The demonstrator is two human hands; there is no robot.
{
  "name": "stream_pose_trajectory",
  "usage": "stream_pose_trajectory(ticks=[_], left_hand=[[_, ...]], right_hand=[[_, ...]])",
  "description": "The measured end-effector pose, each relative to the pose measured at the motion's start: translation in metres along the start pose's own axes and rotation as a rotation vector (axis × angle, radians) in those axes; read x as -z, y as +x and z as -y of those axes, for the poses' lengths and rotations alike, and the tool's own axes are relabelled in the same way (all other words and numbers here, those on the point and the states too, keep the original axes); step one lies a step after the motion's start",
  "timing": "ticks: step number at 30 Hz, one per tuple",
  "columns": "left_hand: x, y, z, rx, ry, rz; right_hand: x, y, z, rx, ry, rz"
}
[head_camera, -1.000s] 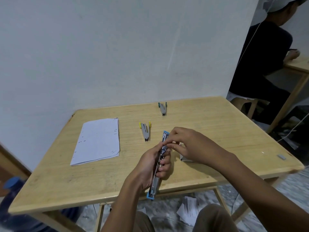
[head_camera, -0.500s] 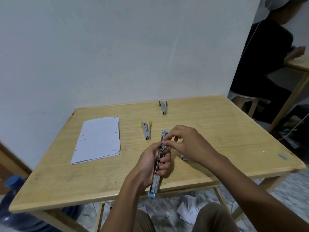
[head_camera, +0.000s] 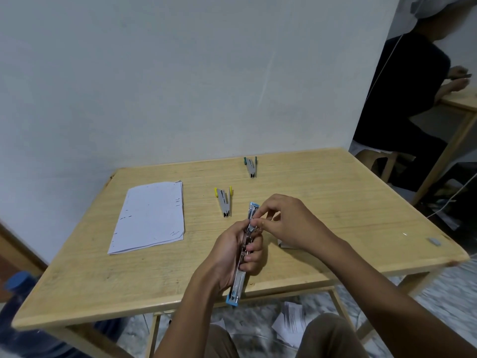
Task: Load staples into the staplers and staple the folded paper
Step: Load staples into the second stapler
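**A:** How is the loading going on the blue stapler (head_camera: 244, 250)?

**B:** It's sitting lower centre of the frame, swung fully open into one long strip. The left hand (head_camera: 232, 254) is wrapping closed around its middle. For this step I'd be keeping the channel level and sliding the strip in straight so nothing is jamming.

**A:** And the right hand (head_camera: 286, 222)?

**B:** It's pinching thumb and forefinger together at the upper end of the rail, other fingers loosely curled. Can't tell if there's actually a staple strip in there, too tiny. The folded paper (head_camera: 151, 215) is lying centre left on the table (head_camera: 335, 192).
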State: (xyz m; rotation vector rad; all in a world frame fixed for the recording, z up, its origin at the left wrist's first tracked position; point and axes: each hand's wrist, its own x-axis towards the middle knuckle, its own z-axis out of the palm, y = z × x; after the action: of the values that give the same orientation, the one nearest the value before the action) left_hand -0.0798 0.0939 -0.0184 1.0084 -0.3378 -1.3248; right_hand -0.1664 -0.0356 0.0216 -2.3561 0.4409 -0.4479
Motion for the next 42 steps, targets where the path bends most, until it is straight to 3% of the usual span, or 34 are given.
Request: stream_pose_trajectory(ticks=[8, 11, 15, 20, 26, 32, 36, 42], left_hand=[[-0.001, -0.001, -0.001, -0.009, -0.009, 0.001], [-0.001, -0.001, -0.001, 0.003, -0.02, 0.009], [0.001, 0.0, -0.001, 0.006, -0.007, 0.017], [0.001, -0.001, -0.001, 0.032, 0.007, 0.015], [-0.002, -0.002, -0.003, -0.024, -0.011, -0.022], [-0.001, -0.001, -0.003, -0.025, -0.059, -0.027], [-0.002, -0.002, -0.002, -0.028, -0.062, -0.034], [-0.001, 0.001, -0.002, 0.022, -0.069, -0.037]], right_hand=[[0.001, 0.0, 0.004, -0.006, -0.067, 0.016], [0.005, -0.006, -0.001, 0.083, -0.136, 0.027], [0.011, -0.013, -0.015, 0.257, -0.107, 0.176], [0.019, -0.016, -0.02, 0.37, -0.271, 0.243], [0.031, -0.008, -0.018, 0.48, -0.634, 0.111], [0.021, -0.004, -0.022, 0.5, -0.734, -0.054], [0.017, -0.005, -0.022, 0.403, -0.636, -0.081], [-0.001, -0.022, -0.016, 0.294, 0.041, -0.032]])
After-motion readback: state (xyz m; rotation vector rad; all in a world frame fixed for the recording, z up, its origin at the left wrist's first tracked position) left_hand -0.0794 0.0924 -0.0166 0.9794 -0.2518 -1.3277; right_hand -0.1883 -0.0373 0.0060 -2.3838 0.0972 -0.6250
